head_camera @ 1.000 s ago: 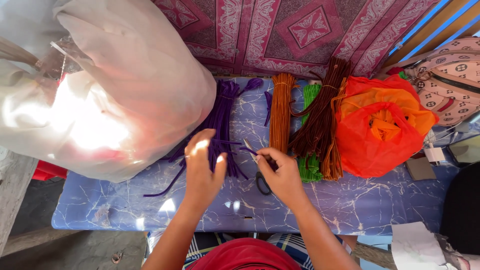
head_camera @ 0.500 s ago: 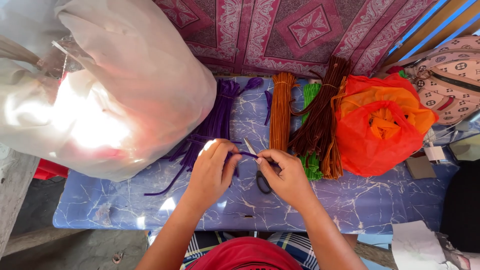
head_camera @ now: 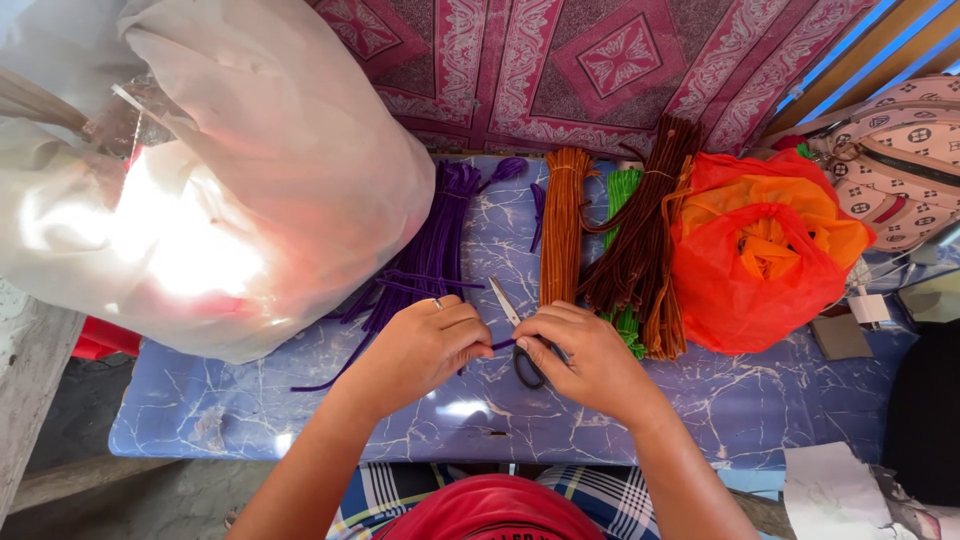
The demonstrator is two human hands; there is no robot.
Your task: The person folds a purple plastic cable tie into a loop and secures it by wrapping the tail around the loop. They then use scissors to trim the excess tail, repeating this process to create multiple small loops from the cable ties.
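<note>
Two-handed grip, apparently, on fuzzy purple stem (head_camera: 503, 344)

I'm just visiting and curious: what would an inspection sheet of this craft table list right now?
Surface: blue marbled table, sunlit.
Job's things: a purple fuzzy wire pinched between both hands; scissors lying beneath them.
Clutter: bundles of purple wires, orange wires, green wires and brown wires; orange plastic bag; large white plastic bag; patterned handbag.
Fingers: left hand and right hand close together, fingers curled on the wire.
Cables: white plug at the right edge.
Surroundings: red patterned cloth behind the table.
</note>
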